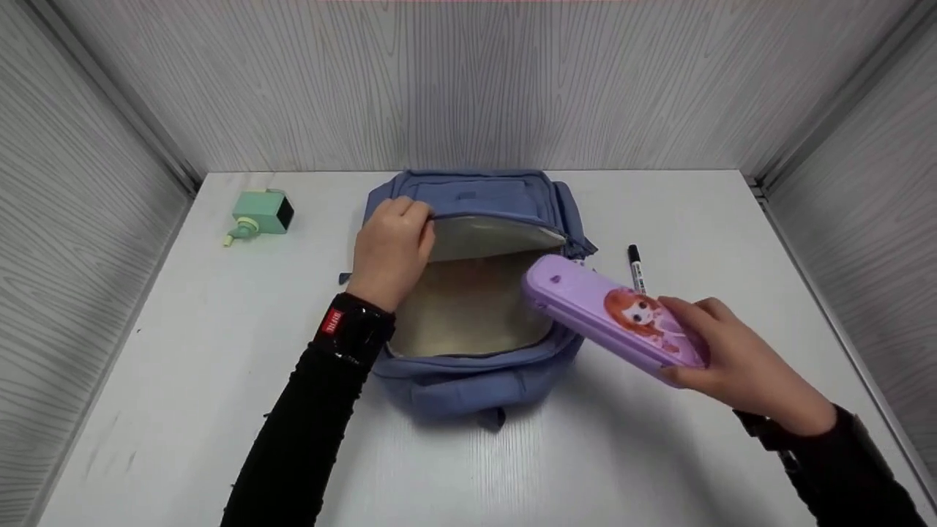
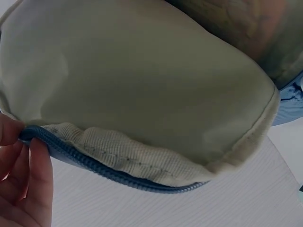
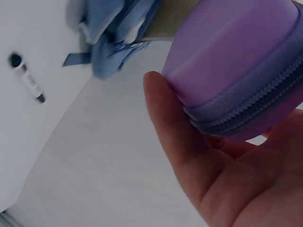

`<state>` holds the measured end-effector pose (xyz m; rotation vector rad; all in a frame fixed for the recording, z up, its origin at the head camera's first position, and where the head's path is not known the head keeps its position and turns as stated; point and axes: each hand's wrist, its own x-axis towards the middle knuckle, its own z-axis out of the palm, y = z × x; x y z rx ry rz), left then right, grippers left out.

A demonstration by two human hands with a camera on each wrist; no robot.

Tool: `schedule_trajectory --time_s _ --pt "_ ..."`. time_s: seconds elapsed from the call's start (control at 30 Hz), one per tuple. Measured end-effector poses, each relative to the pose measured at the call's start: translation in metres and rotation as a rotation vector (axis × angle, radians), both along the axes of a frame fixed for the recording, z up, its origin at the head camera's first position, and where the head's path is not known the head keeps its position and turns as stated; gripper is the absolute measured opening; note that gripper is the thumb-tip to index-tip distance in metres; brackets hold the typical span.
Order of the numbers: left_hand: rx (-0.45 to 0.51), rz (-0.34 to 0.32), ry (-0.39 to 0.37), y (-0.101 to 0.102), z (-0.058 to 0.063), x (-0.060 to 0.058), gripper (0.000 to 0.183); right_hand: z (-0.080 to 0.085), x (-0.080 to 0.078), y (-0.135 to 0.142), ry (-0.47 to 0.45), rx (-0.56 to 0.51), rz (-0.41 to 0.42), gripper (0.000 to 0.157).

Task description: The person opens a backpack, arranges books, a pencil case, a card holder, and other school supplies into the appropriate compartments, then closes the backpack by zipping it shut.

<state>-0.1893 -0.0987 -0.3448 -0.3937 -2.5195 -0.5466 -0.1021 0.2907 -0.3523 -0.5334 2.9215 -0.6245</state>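
A blue backpack point(image 1: 468, 391) lies on the white table with its main compartment unzipped, the pale lining point(image 1: 476, 307) showing. My left hand point(image 1: 392, 252) pinches the zippered edge of its raised flap point(image 2: 142, 165) between thumb and fingers. In my right hand point(image 1: 739, 359) is a purple pencil case point(image 1: 585, 293) with a red-haired cartoon girl on its lid, gripped by one end. The case's far end hovers at the right edge of the bag's opening. Its zipper point(image 3: 255, 101) looks closed in the right wrist view.
A black-and-white marker point(image 1: 635, 267) lies on the table right of the backpack, partly behind the pencil case. At the back left stands a green pencil sharpener point(image 1: 260, 212) with a crank. Grey wood-grain panels point(image 1: 476, 88) wall the table at the back and sides.
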Motion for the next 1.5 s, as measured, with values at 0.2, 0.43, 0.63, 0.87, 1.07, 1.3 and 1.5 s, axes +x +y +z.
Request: schedule_trajectory --time_s 0.2,0.43,0.63,0.87,1.07,1.3,1.5 --pt "0.017 -0.007 -0.01 0.0 -0.001 0.001 0.015 -0.007 -0.017 -0.059 0.083 0.012 0.161 0.077" --pt "0.032 -0.018 -0.012 0.004 -0.004 0.004 0.014 -0.032 -0.057 -0.11 0.096 0.035 0.141 0.07" --pt "0.044 -0.036 0.013 0.008 -0.003 0.009 0.014 -0.051 -0.081 -0.129 0.089 -0.022 0.03 0.069" --pt "0.031 -0.054 0.027 0.009 -0.003 0.011 0.014 -0.068 -0.087 -0.133 0.158 0.003 0.009 0.074" --pt "0.023 -0.056 0.049 0.008 -0.007 0.012 0.014 -0.069 -0.075 -0.122 0.262 -0.017 0.029 0.048" --pt "-0.014 -0.047 0.08 0.011 0.001 0.005 0.013 -0.038 -0.084 -0.11 0.721 -0.179 0.098 0.028" --pt "-0.016 -0.057 0.065 0.015 0.009 -0.008 0.014 -0.009 -0.12 -0.109 0.494 -0.212 0.087 0.04"
